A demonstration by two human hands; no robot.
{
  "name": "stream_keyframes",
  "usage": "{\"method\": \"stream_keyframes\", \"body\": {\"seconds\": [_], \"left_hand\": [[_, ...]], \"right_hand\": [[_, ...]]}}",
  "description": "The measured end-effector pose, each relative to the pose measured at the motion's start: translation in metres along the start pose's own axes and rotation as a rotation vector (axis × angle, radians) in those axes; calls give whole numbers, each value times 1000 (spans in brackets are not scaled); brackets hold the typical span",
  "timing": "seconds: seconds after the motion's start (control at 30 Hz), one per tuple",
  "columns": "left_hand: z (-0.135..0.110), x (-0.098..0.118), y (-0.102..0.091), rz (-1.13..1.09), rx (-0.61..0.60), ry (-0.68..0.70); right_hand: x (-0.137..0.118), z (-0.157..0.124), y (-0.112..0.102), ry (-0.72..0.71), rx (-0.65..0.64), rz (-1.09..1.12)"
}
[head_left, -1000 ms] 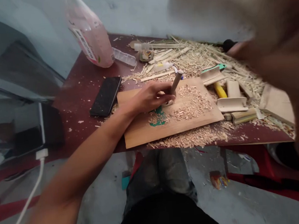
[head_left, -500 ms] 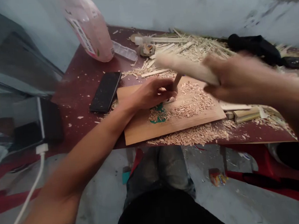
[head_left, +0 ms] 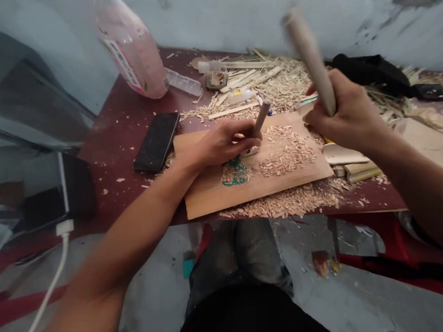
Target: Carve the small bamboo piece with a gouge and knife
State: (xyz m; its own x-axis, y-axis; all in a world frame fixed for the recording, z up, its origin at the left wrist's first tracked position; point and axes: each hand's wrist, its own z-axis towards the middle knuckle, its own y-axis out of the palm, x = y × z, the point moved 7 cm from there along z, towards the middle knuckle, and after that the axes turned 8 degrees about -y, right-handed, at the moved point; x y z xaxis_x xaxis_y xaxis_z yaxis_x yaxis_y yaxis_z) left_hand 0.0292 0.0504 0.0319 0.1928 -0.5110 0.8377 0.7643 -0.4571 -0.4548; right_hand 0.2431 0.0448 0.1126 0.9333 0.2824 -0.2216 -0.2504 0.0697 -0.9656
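Holding, head view: one slim wooden shaft [head_left: 262, 117], tilted, pinched between the curled fingers and thumb of the left hand [head_left: 231, 141]; its lower end is hidden by the fingers. The hand rests over the upper middle of the board. One thick wooden rod [head_left: 308, 53], slightly blurred at the top, fisted tightly in the right hand [head_left: 348, 109], raised above the counter's right part, well apart from the shaft.

One wooden board [head_left: 208, 200], flat, set askew near the front edge of the dark red counter [head_left: 109, 153]. On the board: loose wood chips [head_left: 287, 156], heaped mostly to the right; one green marking [head_left: 234, 177], partly covered by chips, just below the left hand. More chips along the board's front edge.

Left of the board: one black phone [head_left: 157, 141], face up. Behind it: one large bottle of pink liquid [head_left: 134, 58], beside one clear plastic case [head_left: 184, 82]. Behind the board: split wood strips [head_left: 272, 76], piled. Far right, by the wall: one black item [head_left: 370, 69], unidentified.
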Motion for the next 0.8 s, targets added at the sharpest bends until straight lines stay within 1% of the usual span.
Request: {"method": "stream_keyframes", "body": {"seconds": [0.03,0.07,0.13,0.17,0.2,0.23,0.3,0.33,0.37,0.4,0.43,0.47,0.5,0.53,0.57,0.63,0.67,0.73,0.77,0.8], "left_hand": [[0,1,0,-4,-16,5],[1,2,-1,-12,-35,10],[1,5,-6,-21,-66,23],[0,7,-10,-11,-70,30],[0,9,-14,10,-66,40],[0,11,-19,39,-61,46],[-1,11,-25,94,-75,38],[-2,9,-26,117,-95,29],[-2,7,-25,133,-123,20],[-2,4,-23,146,-151,12],[-2,0,-21,155,-168,9],[-2,-3,-20,157,-171,11],[-1,-7,-18,151,-165,13],[-1,-12,-17,141,-154,11],[0,-15,-17,131,-143,9],[0,-21,-15,121,-129,4],[0,-23,-15,124,-127,-1],[0,-25,-16,141,-120,-15],[-1,-26,-17,146,-123,-27],[-1,-26,-17,149,-129,-39]], "right_hand": [[14,-1,5,43,-25,-34],[26,-2,12,53,-94,-77],[39,-5,21,-28,-253,-140],[39,-7,19,-92,-295,-163],[35,-8,12,-157,-293,-176],[25,-7,2,-223,-250,-178],[-9,-2,-25,-366,-47,-99],[-29,2,-34,-448,34,3],[-48,7,-38,-498,90,145],[-63,15,-34,-524,93,312],[-76,23,-24,-530,68,492],[-87,31,-12,-541,47,687],[-93,39,5,-523,11,872],[-99,44,24,-495,-62,1023],[-102,45,40,-490,-83,1164],[-99,40,60,-493,-32,1386],[-97,32,64,-527,17,1440],[-92,7,66,-644,83,1435],[-91,-7,65,-724,85,1386],[-89,-20,65,-772,75,1343]]}}
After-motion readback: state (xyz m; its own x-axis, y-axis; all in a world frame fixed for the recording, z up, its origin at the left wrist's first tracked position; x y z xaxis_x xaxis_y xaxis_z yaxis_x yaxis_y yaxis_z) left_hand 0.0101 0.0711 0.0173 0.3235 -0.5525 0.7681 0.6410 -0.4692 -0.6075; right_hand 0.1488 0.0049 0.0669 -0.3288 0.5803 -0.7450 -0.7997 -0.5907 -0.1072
